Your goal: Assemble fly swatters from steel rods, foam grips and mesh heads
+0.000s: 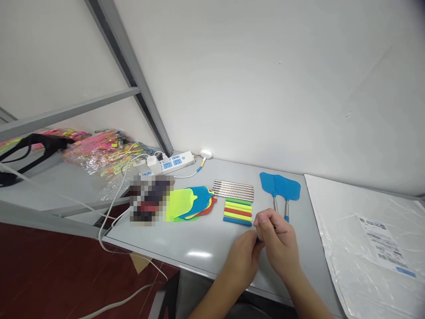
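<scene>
Left hand: the left hand (245, 253) has its fingers curled tight, pressed up against the other at the right of the worktop (186, 241).
Right hand: the right hand (278, 241) is clenched, thumb uppermost.
Held item: a dark piece (258, 239) peeks out between the two, gripped by both; too little shows to tell what it is.
Blue swatters: two blue swatters (287, 188) lie just beyond the right hand, heads overlapping at the far side.
Coloured tubes: a row of coloured tubes (237, 212), green, yellow, red and blue, rests just left of the hands.
Metal rods: the metal rods (234, 190) lie side by side beyond the tubes.
Loose heads: perforated swatter heads (182, 203) overlap in a pile left of the tubes.
Far left: a power strip (174, 163) carries plugs.
Right side: a white package (358, 261) with a printed label lies flat.
</scene>
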`<move>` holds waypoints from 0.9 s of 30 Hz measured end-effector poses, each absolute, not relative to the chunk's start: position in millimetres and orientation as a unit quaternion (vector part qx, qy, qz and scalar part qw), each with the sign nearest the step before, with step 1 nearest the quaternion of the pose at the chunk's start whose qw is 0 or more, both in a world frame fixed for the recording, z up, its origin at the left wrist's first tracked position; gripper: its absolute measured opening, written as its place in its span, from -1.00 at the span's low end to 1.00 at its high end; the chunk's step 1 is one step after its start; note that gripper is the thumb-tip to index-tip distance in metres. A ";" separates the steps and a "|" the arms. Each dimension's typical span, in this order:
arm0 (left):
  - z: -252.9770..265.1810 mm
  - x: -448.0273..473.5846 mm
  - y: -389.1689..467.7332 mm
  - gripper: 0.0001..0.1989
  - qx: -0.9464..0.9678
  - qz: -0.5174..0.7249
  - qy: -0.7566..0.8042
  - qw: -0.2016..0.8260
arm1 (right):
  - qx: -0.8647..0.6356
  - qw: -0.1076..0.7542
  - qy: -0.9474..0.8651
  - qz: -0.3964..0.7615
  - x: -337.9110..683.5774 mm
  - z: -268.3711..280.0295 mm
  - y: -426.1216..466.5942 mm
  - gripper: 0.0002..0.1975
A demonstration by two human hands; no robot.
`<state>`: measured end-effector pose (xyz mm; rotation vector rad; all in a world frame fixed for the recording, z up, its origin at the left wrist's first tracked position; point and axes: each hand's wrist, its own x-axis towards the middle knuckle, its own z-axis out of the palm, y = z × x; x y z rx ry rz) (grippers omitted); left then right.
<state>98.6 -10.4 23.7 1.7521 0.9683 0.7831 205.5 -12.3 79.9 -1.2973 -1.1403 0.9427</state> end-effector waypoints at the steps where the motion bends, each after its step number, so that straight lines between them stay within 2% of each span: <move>1: 24.8 98.2 -10.3 -0.78 0.716 0.324 0.394 0.477 | -0.549 0.554 -0.485 0.396 204.7 81.0 -11.4 -0.68; 5: 30.1 98.2 -13.4 -0.76 0.703 0.359 0.363 0.495 | -0.542 0.528 -0.528 0.385 199.1 91.2 -10.7 -0.68; 8: 31.1 95.6 -18.3 -0.78 0.700 0.390 0.343 0.490 | -0.512 0.518 -0.578 0.367 193.7 104.3 -12.8 -0.79; 9: 30.5 92.1 -18.9 -0.81 0.701 0.399 0.352 0.476 | -0.492 0.525 -0.596 0.357 191.9 108.2 -12.6 -0.76; 11: 28.7 78.5 -16.3 -0.87 0.699 0.416 0.390 0.432 | -0.448 0.547 -0.630 0.321 187.8 112.5 -8.5 -0.58; 13: 27.0 54.5 -7.5 -0.87 0.689 0.437 0.456 0.356 | -0.437 0.542 -0.666 0.268 181.1 110.1 1.9 -0.54; 16: 25.1 6.3 12.8 -0.82 0.654 0.464 0.570 0.177 | -0.504 0.439 -0.723 0.173 163.5 93.8 24.5 -0.61; 19: 20.7 -35.1 28.6 -0.82 0.623 0.478 0.610 0.109 | -0.549 0.267 -0.790 0.055 140.4 71.3 43.6 -0.61; 21: 15.1 -49.1 32.9 -0.76 0.610 0.483 0.622 0.091 | -0.536 0.191 -0.822 -0.002 127.0 58.6 51.2 -0.59; 27: -1.6 -46.9 32.7 -0.62 0.619 0.410 0.662 0.099 | -0.513 0.129 -0.848 -0.036 120.1 36.9 58.3 -0.49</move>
